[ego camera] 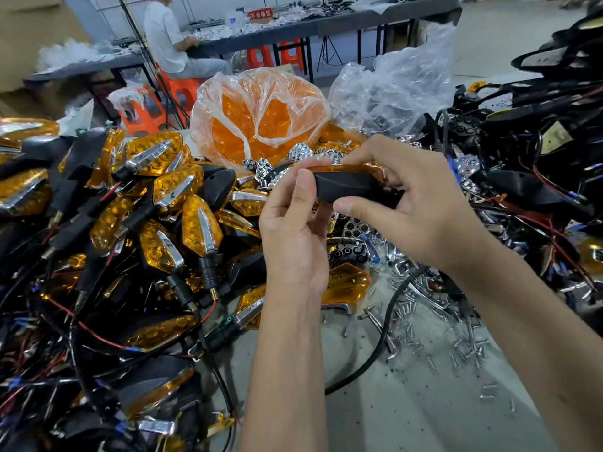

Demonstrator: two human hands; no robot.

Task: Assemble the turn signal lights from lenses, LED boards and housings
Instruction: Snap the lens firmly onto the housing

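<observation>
Both hands hold one turn signal above the middle of the table. The left hand (293, 220) pinches the pointed end of the black housing (352, 187), thumb on the near face and fingers curled behind. The right hand (414, 203) grips the other end, thumb underneath and fingers over the top, where the amber lens (346, 168) sits along the upper edge of the housing. The hands are close together, both clamped on the same piece.

The step looks like seating the lens into the housing — a press fit that wants even pressure. It should go best with the thumbs bracing the black shell while the fingers work along the amber rim from one end to the other, so no corner rides up. Whether the LED board is already inside cannot be told; it is hidden.

At the left edge of the table lies a heap of finished lights (169, 177) with wires. A clear bag of amber lenses (261, 115) stands at the far side, loose screws (450, 334) scatter toward the near right, and a tangle of black housings with wires (535, 151) fills the right edge.
</observation>
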